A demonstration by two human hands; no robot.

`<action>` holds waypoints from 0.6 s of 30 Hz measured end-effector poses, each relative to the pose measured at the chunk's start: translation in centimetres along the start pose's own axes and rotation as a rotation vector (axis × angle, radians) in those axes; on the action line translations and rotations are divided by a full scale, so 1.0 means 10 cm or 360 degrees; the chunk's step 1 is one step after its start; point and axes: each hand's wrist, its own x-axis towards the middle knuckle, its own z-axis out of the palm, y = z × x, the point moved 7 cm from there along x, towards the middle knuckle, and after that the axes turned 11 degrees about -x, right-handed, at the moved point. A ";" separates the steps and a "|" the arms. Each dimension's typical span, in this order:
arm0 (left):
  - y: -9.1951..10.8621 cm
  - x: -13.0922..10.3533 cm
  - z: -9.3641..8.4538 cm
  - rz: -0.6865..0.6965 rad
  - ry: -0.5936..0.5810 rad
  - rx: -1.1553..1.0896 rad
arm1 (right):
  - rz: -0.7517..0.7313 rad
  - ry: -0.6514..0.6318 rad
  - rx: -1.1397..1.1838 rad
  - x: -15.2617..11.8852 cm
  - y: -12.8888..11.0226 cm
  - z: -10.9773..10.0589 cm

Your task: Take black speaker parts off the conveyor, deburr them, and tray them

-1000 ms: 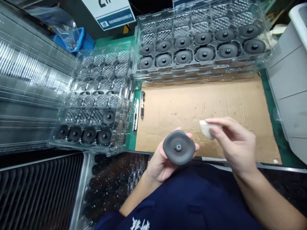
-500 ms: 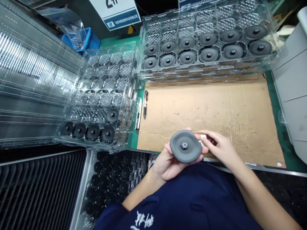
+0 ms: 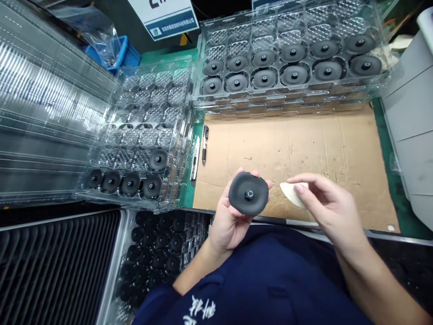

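Observation:
A dark grey, rounded disc-shaped part (image 3: 241, 198) with a small raised hub in its middle rests in my left hand (image 3: 227, 225), whose fingers wrap its edge from below. Its hub side faces up toward me. Pinched between thumb and fingers of my right hand (image 3: 328, 203) is a thin cream-coloured pad (image 3: 291, 193), pointed at its left end. The pad is apart from the disc, a short way to its right. Both hands are over the near edge of a cardboard sheet (image 3: 304, 149).
Clear plastic trays stand at the back (image 3: 233, 100) and left (image 3: 135, 203), holding similar grey discs. A black pen (image 3: 204, 144) and a slim white-handled tool (image 3: 195, 158) lie left of the cardboard. A blue bin (image 3: 130, 54) is behind; grey drawers (image 3: 414, 117) border the right.
My hands have moved apart: the left with the disc slightly left and up, the right to the right. The cream pad, mostly hidden before, now shows fully clear of the disc.

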 end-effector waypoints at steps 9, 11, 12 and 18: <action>0.03 -0.01 0.09 0.0412 -0.0108 0.0150 | -0.0980 0.0014 -0.0277 -0.25 -0.99 -0.01; 0.03 -0.01 0.08 0.0435 -0.0117 0.0149 | -0.0960 0.0089 -0.0333 -0.23 -0.96 -0.02; 0.02 -0.01 0.08 0.0434 -0.0114 0.0141 | -0.0975 0.0111 -0.0338 -0.22 -0.96 -0.03; 0.01 0.00 0.06 0.0393 -0.0068 0.0096 | -0.0945 0.0002 -0.0293 -0.13 -0.95 -0.01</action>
